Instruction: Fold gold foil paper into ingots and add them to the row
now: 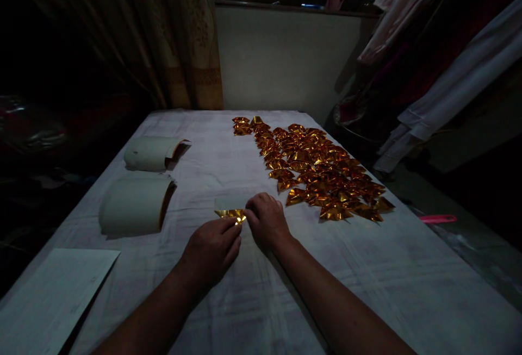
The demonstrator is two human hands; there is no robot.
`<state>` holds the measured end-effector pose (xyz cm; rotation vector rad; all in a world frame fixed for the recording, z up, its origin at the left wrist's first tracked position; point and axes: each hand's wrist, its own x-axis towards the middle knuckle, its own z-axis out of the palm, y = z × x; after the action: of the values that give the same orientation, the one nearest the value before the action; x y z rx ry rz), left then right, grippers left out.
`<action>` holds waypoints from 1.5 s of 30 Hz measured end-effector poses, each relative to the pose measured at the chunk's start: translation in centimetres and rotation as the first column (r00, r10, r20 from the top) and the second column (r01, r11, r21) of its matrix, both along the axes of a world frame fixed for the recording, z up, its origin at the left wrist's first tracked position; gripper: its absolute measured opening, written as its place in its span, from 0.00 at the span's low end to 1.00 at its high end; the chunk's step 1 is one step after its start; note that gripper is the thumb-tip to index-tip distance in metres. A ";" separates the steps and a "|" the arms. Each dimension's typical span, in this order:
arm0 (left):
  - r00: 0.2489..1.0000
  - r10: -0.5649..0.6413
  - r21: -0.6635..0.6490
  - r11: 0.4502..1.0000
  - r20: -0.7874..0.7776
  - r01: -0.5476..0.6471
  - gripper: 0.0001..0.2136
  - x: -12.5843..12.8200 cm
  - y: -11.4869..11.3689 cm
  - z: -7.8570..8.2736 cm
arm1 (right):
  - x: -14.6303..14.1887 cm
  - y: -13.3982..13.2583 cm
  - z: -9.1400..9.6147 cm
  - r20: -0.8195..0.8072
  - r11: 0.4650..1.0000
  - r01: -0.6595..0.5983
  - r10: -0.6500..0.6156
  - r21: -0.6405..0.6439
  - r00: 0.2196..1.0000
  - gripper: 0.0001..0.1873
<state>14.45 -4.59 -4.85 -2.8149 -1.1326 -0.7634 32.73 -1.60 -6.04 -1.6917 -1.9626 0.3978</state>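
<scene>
Pale cloth [236, 300], foil [230, 213] between fingers [258, 203]

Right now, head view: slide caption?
Bare hands hold a shiny gold foil piece near many folded gold foil shapes on a pale checked cloth.

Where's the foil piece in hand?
Head view, left of centre: foil piece held by left hand and right hand, left of the gold pile's near end.

Pale cloth [196, 159] with gold foil pieces [322, 162], 3 paper stacks [132, 205]
</scene>
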 end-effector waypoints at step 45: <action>0.978 0.200 -0.065 0.977 -0.067 -0.204 0.13 -2.7 2.8 0.1 | 2.7 0.7 1.0 0.068 0.886 -0.462 0.463 -0.026 0.884 0.17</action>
<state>11.80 -1.78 -4.78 -2.7003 -1.4353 -0.6299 35.45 -0.90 -5.01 -1.2373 -2.4207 0.5191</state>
